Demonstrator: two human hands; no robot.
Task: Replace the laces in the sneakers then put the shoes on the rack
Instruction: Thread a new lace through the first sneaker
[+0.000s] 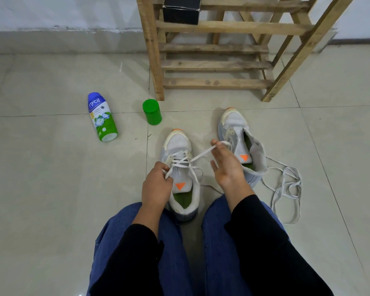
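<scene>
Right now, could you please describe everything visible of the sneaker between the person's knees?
The sneaker stands upright on the tiled floor, toe toward the wooden rack. It looks like white and pale grey mesh, with a cream toe cap, orange tip, an orange triangle on the tongue and a green insole. A flat white lace crisscrosses its eyelets; the left hand pinches one end beside the tongue, the right hand holds the other end stretched rightward.

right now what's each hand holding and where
Lace of the near sneaker: left hand pinches it by the eyelets, right hand pinches the taut strand.
</scene>
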